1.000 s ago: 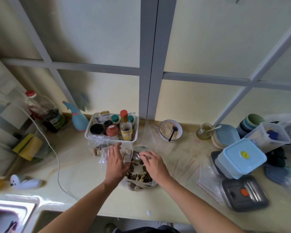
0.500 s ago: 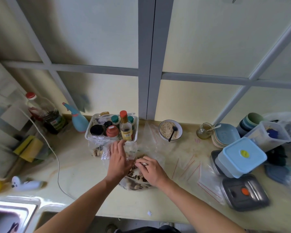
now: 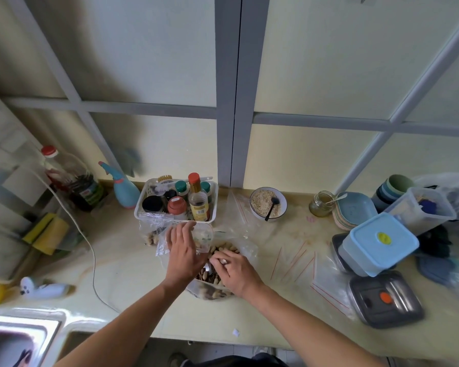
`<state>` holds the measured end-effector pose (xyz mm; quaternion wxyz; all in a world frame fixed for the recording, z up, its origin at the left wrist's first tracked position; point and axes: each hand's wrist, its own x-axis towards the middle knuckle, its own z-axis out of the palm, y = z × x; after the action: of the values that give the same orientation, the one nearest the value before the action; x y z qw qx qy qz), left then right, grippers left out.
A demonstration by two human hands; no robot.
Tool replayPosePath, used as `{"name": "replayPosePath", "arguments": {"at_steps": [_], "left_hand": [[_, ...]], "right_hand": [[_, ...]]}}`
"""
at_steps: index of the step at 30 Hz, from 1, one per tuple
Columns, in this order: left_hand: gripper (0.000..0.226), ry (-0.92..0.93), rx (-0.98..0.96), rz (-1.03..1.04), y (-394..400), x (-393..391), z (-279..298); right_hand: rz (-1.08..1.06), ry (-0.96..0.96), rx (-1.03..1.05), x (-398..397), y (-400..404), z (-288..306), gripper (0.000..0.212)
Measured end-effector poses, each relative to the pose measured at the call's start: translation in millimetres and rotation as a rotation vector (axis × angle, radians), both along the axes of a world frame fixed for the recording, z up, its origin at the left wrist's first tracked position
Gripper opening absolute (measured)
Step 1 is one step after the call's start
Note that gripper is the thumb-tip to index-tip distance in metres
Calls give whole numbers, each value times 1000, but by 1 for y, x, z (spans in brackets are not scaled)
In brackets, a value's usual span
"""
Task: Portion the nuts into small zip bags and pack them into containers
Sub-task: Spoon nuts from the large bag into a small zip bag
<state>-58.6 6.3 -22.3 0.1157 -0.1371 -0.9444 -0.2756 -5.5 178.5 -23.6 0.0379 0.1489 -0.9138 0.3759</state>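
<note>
Pale yellow desk [image 3: 117, 263] under a frosted window carries the work. At centre, the right hand [image 3: 236, 270] has its grip curled down among the peanuts [image 3: 224, 249] in the big clear bag [image 3: 245, 251], seemingly around a spoon; the left hand [image 3: 183, 254] holds a small zip bag [image 3: 202, 234] at eleven o'clock of it. Scooping looks under way; next, nuts must be lifted into that mouth. Since a second ago the hands have closed together. Empty zip bags [image 3: 326, 282] and the blue-lidded container [image 3: 379, 242] wait at three o'clock.
</note>
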Motion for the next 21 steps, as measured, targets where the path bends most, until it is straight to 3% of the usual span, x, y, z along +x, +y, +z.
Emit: {"name": "replayPosePath", "arguments": {"at_steps": [5, 8, 13, 17, 21], "left_hand": [[75, -13, 2, 22, 0, 5, -4], [74, -31, 17, 46, 1, 8, -5], [80, -57, 28, 37, 3, 9, -6], [75, -65, 40, 44, 3, 11, -7], [74, -60, 33, 53, 2, 12, -11]], "right_hand": [[-147, -264, -136, 1, -3, 9, 33], [-336, -507, -330, -3, -7, 9, 35], [-645, -741, -625, -11, 5, 7, 31], [-708, -746, -741, -10, 14, 13, 32], [-705, -604, -538, -8, 38, 30, 36]]}}
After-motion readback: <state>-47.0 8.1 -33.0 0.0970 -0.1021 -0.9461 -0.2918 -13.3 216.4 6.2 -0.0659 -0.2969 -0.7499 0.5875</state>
